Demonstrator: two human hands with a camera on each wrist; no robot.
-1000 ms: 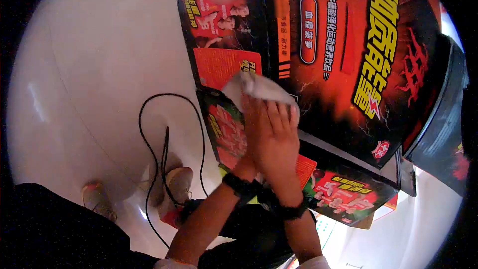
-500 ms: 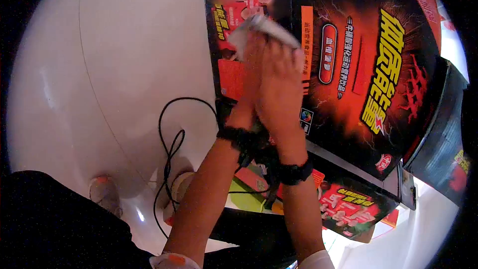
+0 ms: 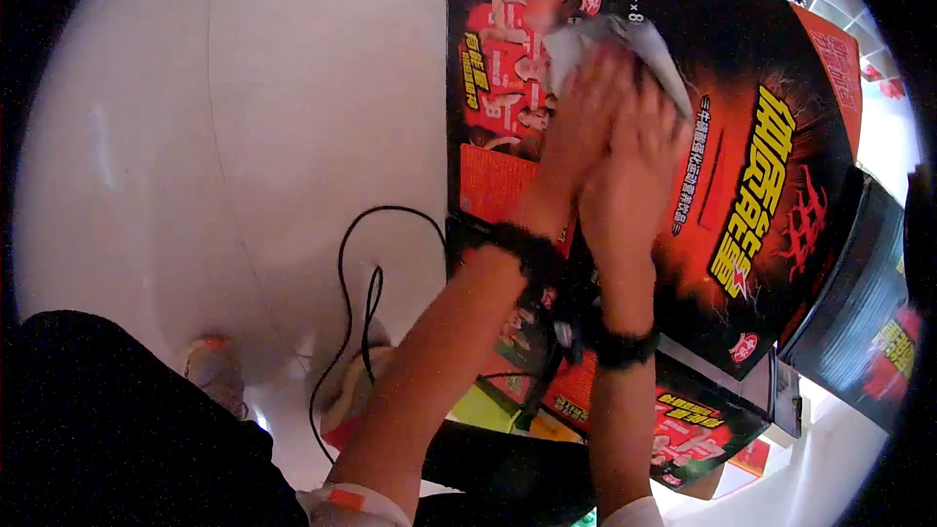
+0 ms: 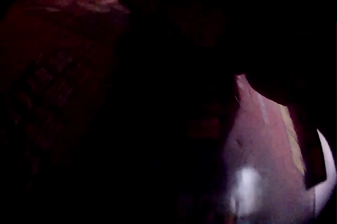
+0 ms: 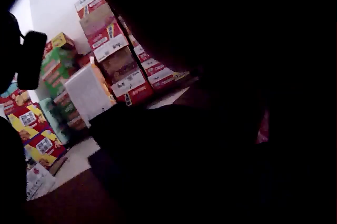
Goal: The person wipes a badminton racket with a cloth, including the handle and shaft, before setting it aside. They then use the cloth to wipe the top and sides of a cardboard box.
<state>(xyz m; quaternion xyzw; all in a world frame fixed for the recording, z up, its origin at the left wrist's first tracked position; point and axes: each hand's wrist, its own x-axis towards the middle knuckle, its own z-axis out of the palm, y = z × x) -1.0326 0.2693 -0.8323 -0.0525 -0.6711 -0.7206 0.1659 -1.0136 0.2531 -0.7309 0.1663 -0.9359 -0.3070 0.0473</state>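
Both hands lie side by side on a whitish cloth in the head view. The left hand and the right hand press it against a large black and red drink carton, their fingers extended and slightly blurred. The cloth's folded edge shows beyond the fingertips, over the carton's printed corner between its two faces; the rest is hidden under the hands. Black bands circle both wrists. Mostly dark, the wrist views show neither hand's grip.
A black cable loops over the pale floor, close to a shoe. Another printed carton stands below the large one, and a dark carton at its right. Stacked boxes appear in the right wrist view.
Both hands and the cloth have slid up along the carton, from near its lower part toward its far end. The head view has shifted, so the carton sits further right and lower.
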